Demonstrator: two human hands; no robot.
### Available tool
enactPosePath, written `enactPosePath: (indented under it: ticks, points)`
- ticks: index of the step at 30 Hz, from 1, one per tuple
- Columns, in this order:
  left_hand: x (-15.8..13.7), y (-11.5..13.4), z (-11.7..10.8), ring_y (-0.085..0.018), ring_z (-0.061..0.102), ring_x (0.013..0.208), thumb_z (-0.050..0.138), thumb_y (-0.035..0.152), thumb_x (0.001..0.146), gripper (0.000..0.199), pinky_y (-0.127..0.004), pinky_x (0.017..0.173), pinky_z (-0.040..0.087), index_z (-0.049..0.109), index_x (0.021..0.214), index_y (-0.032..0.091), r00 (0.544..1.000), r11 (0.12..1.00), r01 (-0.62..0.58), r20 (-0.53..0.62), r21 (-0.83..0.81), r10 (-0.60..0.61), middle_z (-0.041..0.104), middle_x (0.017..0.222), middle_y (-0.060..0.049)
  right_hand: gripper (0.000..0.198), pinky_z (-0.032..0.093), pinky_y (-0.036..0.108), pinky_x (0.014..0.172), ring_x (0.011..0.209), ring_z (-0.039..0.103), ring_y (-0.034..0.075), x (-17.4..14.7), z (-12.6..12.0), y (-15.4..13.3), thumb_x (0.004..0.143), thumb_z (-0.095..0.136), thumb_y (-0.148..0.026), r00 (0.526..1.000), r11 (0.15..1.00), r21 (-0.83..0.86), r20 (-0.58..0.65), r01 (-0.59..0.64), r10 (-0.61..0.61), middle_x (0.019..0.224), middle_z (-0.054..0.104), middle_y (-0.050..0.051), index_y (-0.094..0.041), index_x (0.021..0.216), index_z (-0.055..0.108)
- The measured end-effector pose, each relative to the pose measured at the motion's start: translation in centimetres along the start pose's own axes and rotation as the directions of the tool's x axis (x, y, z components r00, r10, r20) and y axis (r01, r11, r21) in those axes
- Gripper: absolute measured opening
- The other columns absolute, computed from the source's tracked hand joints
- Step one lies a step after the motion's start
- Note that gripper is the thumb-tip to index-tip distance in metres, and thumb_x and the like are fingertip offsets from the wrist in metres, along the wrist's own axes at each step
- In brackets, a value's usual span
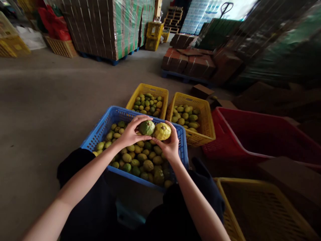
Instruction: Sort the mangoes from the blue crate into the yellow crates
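Preferably, light pressure is used: the green fruit (146, 128) is gripped by the half-curled left hand (131, 132), the yellow fruit (162, 131) by the right hand (172, 146), above the blue crate (186, 144).

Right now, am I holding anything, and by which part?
Your left hand holds a green fruit by its left side; your right hand holds a yellow fruit by its right side, each between thumb and fingers.

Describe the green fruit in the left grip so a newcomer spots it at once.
Start at the blue crate. Above its pile of fruit, the left grip holds one rounded green fruit. Its dark green skin sets it apart from the yellow fruit beside it in the right grip.
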State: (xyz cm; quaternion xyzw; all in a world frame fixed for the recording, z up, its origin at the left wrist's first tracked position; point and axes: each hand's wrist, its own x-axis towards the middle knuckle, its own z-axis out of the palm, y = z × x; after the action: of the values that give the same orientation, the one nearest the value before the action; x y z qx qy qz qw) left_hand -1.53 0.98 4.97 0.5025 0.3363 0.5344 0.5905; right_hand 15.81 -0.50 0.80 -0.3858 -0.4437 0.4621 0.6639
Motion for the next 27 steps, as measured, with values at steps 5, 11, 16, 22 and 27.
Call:
enactPosePath:
  ticks: [5, 11, 16, 22, 27]
  points:
    - [0.3, -0.6, -1.0, -0.025, 0.058, 0.113, 0.08, 0.007, 0.058, 0.064, -0.028, 0.09, 0.05, 0.065, 0.118, 0.023, 0.985, 0.974, 0.167, 0.07, -0.155, -0.158, 0.063, 0.122, -0.006, 0.063, 0.051, 0.022, 0.087, 0.105, 0.06, 0.015, -0.3, -0.4, -0.2, 0.053, 0.081, -0.007, 0.986, 0.98, 0.115, -0.005, -0.164, 0.165, 0.102, 0.068, -0.005, -0.032, 0.107, 0.061]
    - [0.3, -0.7, -0.9, -0.025, 0.068, 0.097, 0.055, 0.024, 0.087, 0.045, -0.036, 0.082, 0.055, 0.053, 0.131, 0.014, 0.901, 0.792, 0.432, 0.234, -0.43, -0.365, 0.068, 0.109, -0.014, 0.026, 0.052, 0.025, 0.047, 0.07, 0.067, 0.02, -1.1, -0.9, 0.2, 0.068, 0.065, -0.033, 0.915, 0.836, 0.402, 0.009, -0.373, 0.404, 0.073, 0.069, 0.001, -0.02, 0.09, 0.064]
    - [0.6, -2.1, -0.8, -0.022, 0.07, 0.086, 0.043, 0.031, 0.09, 0.046, -0.031, 0.074, 0.057, 0.049, 0.132, 0.013, 0.834, 0.69, 0.552, 0.331, -0.469, -0.442, 0.069, 0.1, -0.014, 0.029, 0.054, 0.031, 0.051, 0.062, 0.067, 0.021, -1.1, -1.5, 0.2, 0.07, 0.052, -0.038, 0.817, 0.643, 0.602, 0.027, -0.473, 0.576, 0.072, 0.072, 0.007, -0.016, 0.086, 0.065]
    - [-1.9, -8.9, 0.6, -0.02, 0.065, 0.075, 0.067, 0.035, 0.076, 0.022, -0.031, 0.061, 0.056, 0.063, 0.091, 0.019, 0.622, 0.642, 0.766, 0.228, 0.021, -0.749, 0.067, 0.075, -0.003, 0.026, 0.054, 0.027, 0.057, 0.066, 0.066, 0.016, -0.7, -4.4, 1.3, 0.067, 0.056, -0.037, 0.841, 0.629, 0.724, -0.13, -0.282, 0.526, 0.079, 0.073, 0.002, -0.021, 0.086, 0.062]
    - [-4.1, -12.9, 1.8, -0.024, 0.067, 0.068, 0.07, 0.025, 0.073, 0.009, -0.034, 0.057, 0.054, 0.061, 0.073, 0.022, 0.584, 0.611, 0.779, 0.193, 0.138, -0.788, 0.058, 0.055, 0.001, 0.023, 0.056, 0.032, 0.056, 0.064, 0.067, 0.018, -1.7, -7.1, 1.6, 0.068, 0.053, -0.038, 0.77, 0.652, 0.703, -0.239, -0.283, 0.591, 0.073, 0.071, 0.002, -0.022, 0.082, 0.062]
